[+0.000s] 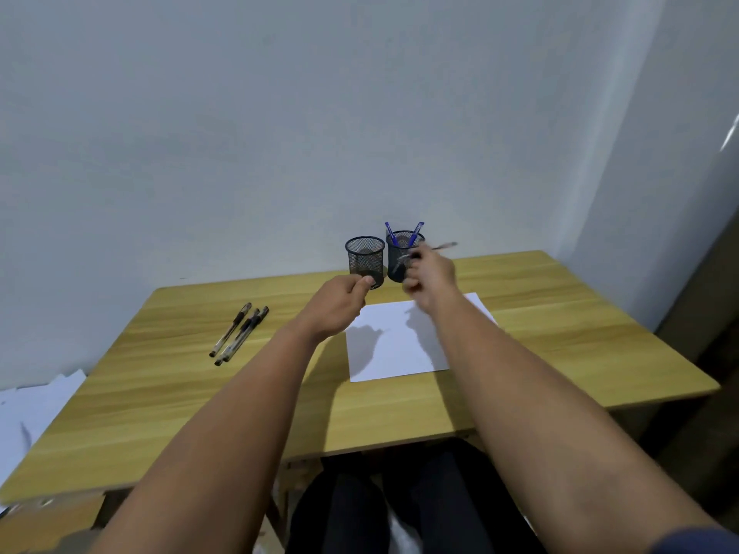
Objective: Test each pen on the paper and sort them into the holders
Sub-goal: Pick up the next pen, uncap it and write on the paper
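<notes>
Head view: right hand point(430, 275) grips a blurred pen point(442, 246) at the right holder point(402, 255); left hand point(340, 303), fingers curled, seems empty; three pens point(239, 333) lie at nine o'clock on the desk point(560, 321).

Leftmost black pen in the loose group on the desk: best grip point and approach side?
Pinch the leftmost black pen at mid-barrel, fingers coming down from above and slightly from its left. It lies flat on the desk, cap end pointing away, and the two other black pens lie close along its right side, so the left flank is the free one. The clear barrel looks slim; a fingertip pinch likely suffices.
</notes>
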### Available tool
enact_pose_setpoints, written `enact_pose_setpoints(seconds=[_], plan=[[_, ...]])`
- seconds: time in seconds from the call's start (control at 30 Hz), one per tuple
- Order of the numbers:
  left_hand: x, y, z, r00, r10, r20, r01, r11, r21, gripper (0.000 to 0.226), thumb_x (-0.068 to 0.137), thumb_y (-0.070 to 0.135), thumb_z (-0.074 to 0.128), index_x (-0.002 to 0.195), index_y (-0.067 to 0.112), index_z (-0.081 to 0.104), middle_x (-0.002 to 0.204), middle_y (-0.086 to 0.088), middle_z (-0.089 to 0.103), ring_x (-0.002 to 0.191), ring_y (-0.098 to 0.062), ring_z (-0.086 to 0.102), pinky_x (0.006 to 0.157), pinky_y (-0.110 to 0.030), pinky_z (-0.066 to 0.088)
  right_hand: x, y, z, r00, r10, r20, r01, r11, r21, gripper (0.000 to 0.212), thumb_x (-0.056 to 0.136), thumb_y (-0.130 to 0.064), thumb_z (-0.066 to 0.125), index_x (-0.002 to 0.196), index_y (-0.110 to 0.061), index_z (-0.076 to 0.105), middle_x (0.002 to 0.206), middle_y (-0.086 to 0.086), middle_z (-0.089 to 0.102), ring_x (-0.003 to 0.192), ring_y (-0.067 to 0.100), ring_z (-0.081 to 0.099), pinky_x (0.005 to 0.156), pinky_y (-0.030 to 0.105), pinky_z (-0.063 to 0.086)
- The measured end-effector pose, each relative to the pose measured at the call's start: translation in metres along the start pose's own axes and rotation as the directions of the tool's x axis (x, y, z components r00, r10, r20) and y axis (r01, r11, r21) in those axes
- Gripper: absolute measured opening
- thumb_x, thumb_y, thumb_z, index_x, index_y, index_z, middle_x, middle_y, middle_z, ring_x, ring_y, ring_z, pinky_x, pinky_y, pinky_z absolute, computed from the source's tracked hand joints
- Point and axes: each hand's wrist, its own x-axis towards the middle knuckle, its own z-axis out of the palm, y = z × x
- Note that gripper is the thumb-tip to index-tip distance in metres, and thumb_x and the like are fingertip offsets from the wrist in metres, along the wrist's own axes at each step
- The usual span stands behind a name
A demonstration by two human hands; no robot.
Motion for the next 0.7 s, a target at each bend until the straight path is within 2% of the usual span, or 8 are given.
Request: enact_pose_setpoints(seconds=[0.03, 0.1, 0.17, 0.27, 0.37, 0.5, 0.6, 0.7], plan=[[-0.004, -0.01, -0.002, 1.0, -0.012, 0.002, 0.012, 1.0, 0.006, 0.042, 0.107, 0.038, 0.042, 0.076, 0.01, 0.049, 0.07, 0.0, 0.052, 0.066, -0.018, 0.05, 0.063, -0.033, 0.038, 0.009, -0.012, -0.013, 0.997, -0.019, -0.076, 0.02, 1.0, 0.022, 0.031, 0.11, -0.02, 0.048, 0.08, -0.015, 0.053, 0.04, -0.009, 0.036, 0.028, 0.005, 0.024, 0.037, 0.013, 0.016], [-0.009, -0.037, -0.009, 0.997, -0.023, -0.067, 0.026, 0.998, 0.053, 0.047, 0.105, 0.042, 0.046, 0.075, 0.006, 0.053, 0.07, 0.003, 0.058, 0.064, -0.017, 0.051, 0.063, -0.035, 0.04, 0.021, -0.037, -0.042, 0.983, -0.084, -0.163, 0.063, 0.989, -0.133, 0.031, 0.109, -0.025, 0.051, 0.08, -0.017, 0.057, 0.048, -0.007, 0.043, 0.032, 0.006, 0.029, 0.04, 0.014, 0.02], [-0.012, -0.065, -0.016, 0.985, -0.025, -0.17, 0.064, 0.971, 0.229, 0.043, 0.103, 0.047, 0.049, 0.08, 0.014, 0.065, 0.075, 0.006, 0.065, 0.071, -0.019, 0.06, 0.066, -0.037, 0.047, 0.024, -0.049, -0.062, 0.978, -0.136, -0.16, 0.085, 0.953, -0.29, 0.029, 0.107, -0.03, 0.056, 0.081, -0.018, 0.062, 0.055, -0.006, 0.053, 0.038, 0.007, 0.037, 0.042, 0.016, 0.027], [-0.011, -0.098, -0.018, 0.962, 0.055, -0.267, 0.112, 0.814, 0.571, 0.033, 0.1, 0.048, 0.053, 0.094, 0.025, 0.075, 0.093, 0.003, 0.066, 0.085, -0.022, 0.06, 0.071, -0.039, 0.049, 0.024, -0.044, -0.075, 0.977, -0.191, -0.095, 0.132, 0.891, -0.434, 0.02, 0.102, -0.027, 0.064, 0.088, -0.014, 0.069, 0.066, 0.0, 0.068, 0.043, 0.008, 0.049, 0.044, 0.018, 0.037], [-0.009, -0.118, -0.011, 0.951, 0.137, -0.278, 0.12, 0.663, 0.739, 0.034, 0.097, 0.048, 0.049, 0.098, 0.032, 0.079, 0.109, 0.005, 0.067, 0.097, -0.023, 0.056, 0.082, -0.042, 0.049, 0.029, -0.025, -0.09, 0.97, -0.239, -0.052, 0.177, 0.829, -0.53, 0.02, 0.101, -0.023, 0.069, 0.095, -0.005, 0.075, 0.073, 0.006, 0.072, 0.046, 0.01, 0.054, 0.045, 0.019, 0.042], [0.001, -0.13, -0.001, 0.969, 0.074, -0.236, 0.135, 0.639, 0.757, 0.034, 0.098, 0.053, 0.051, 0.111, 0.034, 0.077, 0.126, 0.003, 0.065, 0.113, -0.027, 0.055, 0.092, -0.047, 0.046, 0.042, 0.002, -0.099, 0.963, -0.265, -0.036, 0.196, 0.791, -0.58, 0.019, 0.101, -0.02, 0.068, 0.096, -0.003, 0.076, 0.076, 0.008, 0.077, 0.053, 0.015, 0.061, 0.047, 0.021, 0.047], [0.011, -0.134, 0.01, 0.973, 0.101, -0.208, 0.072, 0.722, 0.688, 0.047, 0.096, 0.056, 0.048, 0.126, 0.027, 0.069, 0.132, 0.0, 0.064, 0.119, -0.031, 0.053, 0.092, -0.048, 0.046, 0.05, 0.017, -0.094, 0.964, -0.266, 0.001, 0.216, 0.782, -0.584, 0.015, 0.099, -0.016, 0.07, 0.093, -0.004, 0.077, 0.081, 0.008, 0.08, 0.06, 0.017, 0.066, 0.051, 0.025, 0.056], [0.021, -0.129, 0.021, 0.987, 0.104, -0.124, -0.009, 0.801, 0.599, 0.066, 0.088, 0.068, 0.041, 0.139, 0.03, 0.058, 0.143, 0.004, 0.058, 0.13, -0.028, 0.047, 0.099, -0.05, 0.043, 0.054, 0.031, -0.08, 0.964, -0.261, 0.044, 0.239, 0.788, -0.567, 0.016, 0.097, -0.015, 0.075, 0.087, -0.002, 0.073, 0.071, 0.004, 0.076, 0.051, 0.009, 0.066, 0.048, 0.024, 0.054]])
